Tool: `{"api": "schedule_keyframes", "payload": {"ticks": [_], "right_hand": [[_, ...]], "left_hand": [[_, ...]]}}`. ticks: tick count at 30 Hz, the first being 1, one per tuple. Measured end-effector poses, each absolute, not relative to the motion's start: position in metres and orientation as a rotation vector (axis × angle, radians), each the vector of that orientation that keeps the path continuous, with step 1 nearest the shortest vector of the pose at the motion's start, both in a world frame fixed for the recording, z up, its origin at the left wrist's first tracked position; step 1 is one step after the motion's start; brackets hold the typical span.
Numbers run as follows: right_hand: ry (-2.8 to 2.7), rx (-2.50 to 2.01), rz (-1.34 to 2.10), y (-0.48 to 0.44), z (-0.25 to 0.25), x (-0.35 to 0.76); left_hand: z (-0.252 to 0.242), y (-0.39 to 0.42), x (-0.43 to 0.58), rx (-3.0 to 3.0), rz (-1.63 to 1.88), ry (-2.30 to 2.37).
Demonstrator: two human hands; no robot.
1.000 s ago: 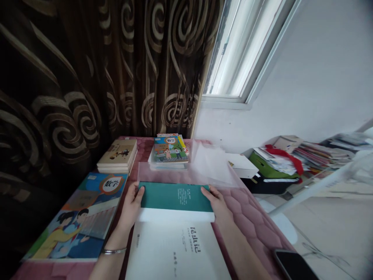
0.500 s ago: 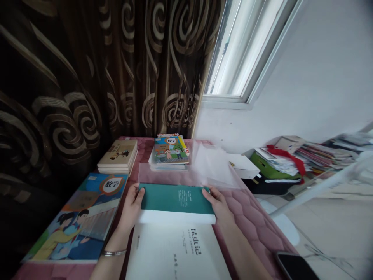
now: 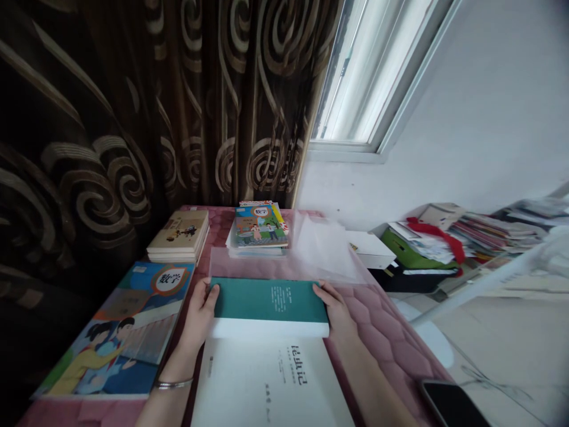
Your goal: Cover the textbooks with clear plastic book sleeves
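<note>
A book (image 3: 262,379) lies open in front of me, its white title page printed with dark characters. Across its far side runs a green flap (image 3: 258,299) with small white text and a white band along its near edge. My left hand (image 3: 202,308) grips the flap's left end, thumb on top. At the right end, my right hand (image 3: 335,308) holds it the same way; the fingers underneath are partly hidden. Beyond the flap, a clear plastic sheet (image 3: 244,265) is spread on the pink quilted cover (image 3: 373,320).
On the left are a large mathematics textbook (image 3: 120,338) and a stack of tan books (image 3: 178,234). Smaller books (image 3: 260,228) sit at the back beside translucent sheets (image 3: 320,246). A phone (image 3: 453,403) lies at the near right, and a white box (image 3: 371,249) stands farther back.
Both hands keep hold of the flap in nearly the same place. My right hand's thumb has shifted slightly outward, and the view has moved a little.
</note>
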State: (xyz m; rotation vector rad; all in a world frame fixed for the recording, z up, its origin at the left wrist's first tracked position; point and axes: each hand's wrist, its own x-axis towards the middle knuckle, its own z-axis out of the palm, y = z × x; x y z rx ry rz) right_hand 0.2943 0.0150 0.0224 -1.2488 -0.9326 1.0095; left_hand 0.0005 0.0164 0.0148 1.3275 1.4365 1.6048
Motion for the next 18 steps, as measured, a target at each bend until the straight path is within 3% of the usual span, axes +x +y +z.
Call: {"api": "schedule_keyframes", "payload": {"ticks": [3,18], "right_hand": [[-0.788,-1.214,1.173,0.0165,0.0203,0.2967],[-0.771,-1.302,1.087,0.0174,0.0175,0.2984]], "left_hand": [[0.0144,0.0162,0.0008,1.322,1.601,1.446],[0.0168,0.0143,0.0015,1.347,1.581,1.445]]}}
